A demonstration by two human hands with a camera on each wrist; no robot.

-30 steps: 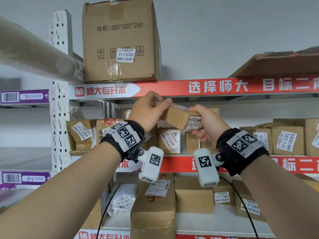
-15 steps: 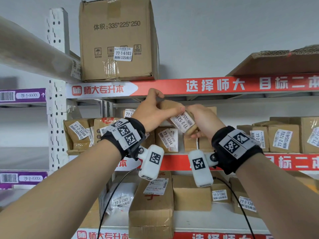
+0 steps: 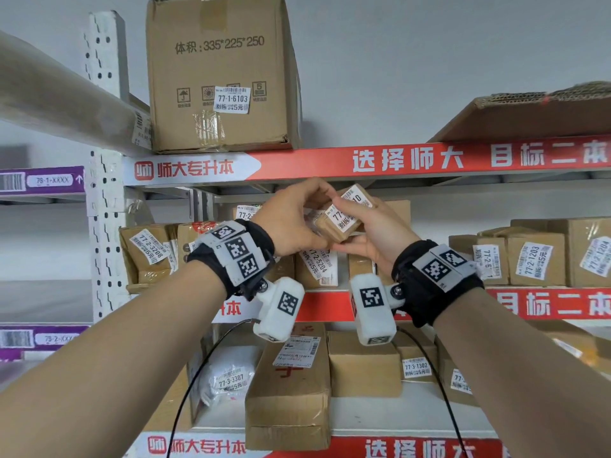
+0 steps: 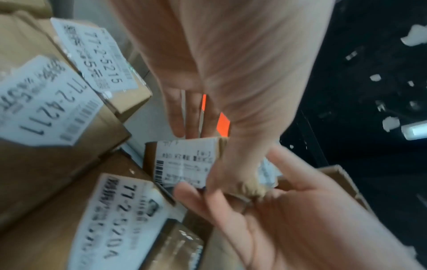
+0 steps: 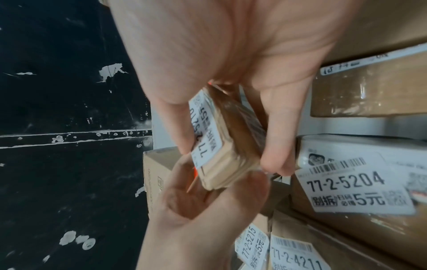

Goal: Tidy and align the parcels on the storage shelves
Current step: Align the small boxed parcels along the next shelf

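Both hands meet in front of the middle shelf (image 3: 463,183), sharing one small cardboard parcel (image 3: 344,216). The left hand (image 3: 294,223) grips its near end with curled fingers, thumb beneath; the right hand (image 3: 373,236) pinches it between thumb, laid across the white label, and fingers underneath. The parcel is tilted and held in the air, clear of the shelf, just under the red strip. Behind it stands a row of labelled boxes, among them box 77-2-5204 (image 3: 315,267). Above, a tall carton (image 3: 221,74) stands on the top shelf; further parcels lie on the shelf below.
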